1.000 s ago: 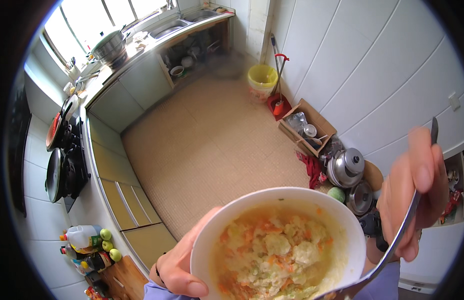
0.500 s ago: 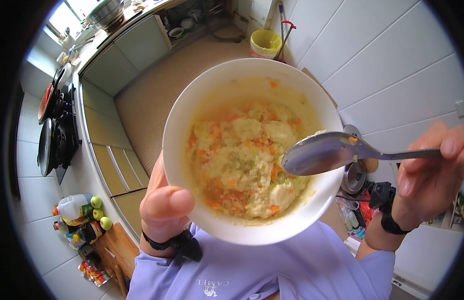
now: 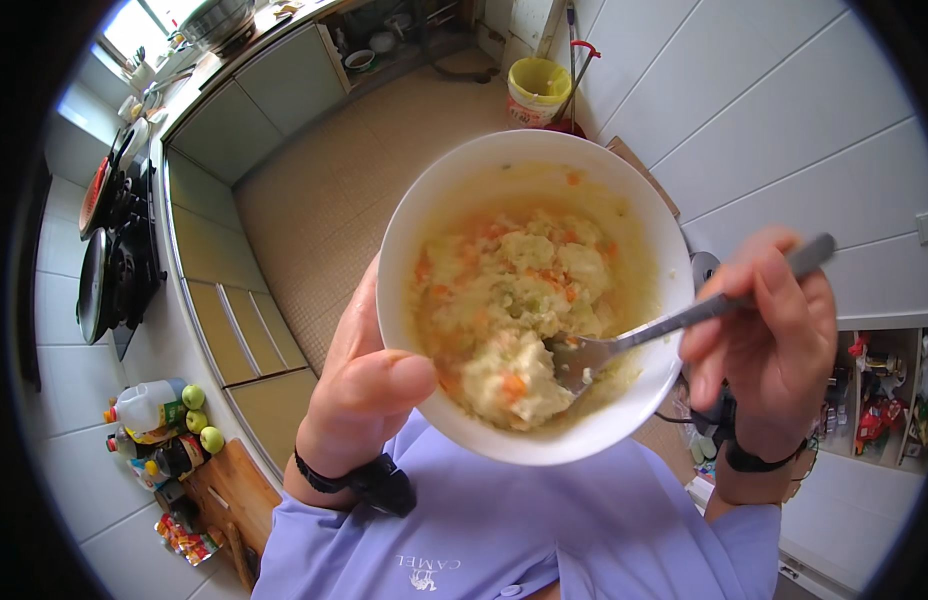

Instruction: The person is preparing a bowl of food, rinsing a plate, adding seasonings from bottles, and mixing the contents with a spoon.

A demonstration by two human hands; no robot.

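My left hand (image 3: 359, 400) holds a white bowl (image 3: 424, 210) from below, thumb over its near rim. Inside the bowl lies a thick yellow stew (image 3: 514, 290) with orange carrot bits and pale chunks. My right hand (image 3: 764, 350) grips the handle of a metal spoon (image 3: 624, 340), and the spoon's bowl is dug into the food at the near right side. A dark band sits on each wrist, and my lilac shirt fills the lower edge.
Below the bowl lies a beige tiled floor (image 3: 314, 190). A counter runs along the left with a stove and pans (image 3: 109, 260), bottles and green fruit (image 3: 189, 420), and a wooden board (image 3: 234, 490). A yellow bucket (image 3: 536, 88) stands by the white tiled wall; shelves of goods are at right.
The bowl has shifted right and a little lower. The spoon, which hovered above the food, has dropped into the stew at the near edge.
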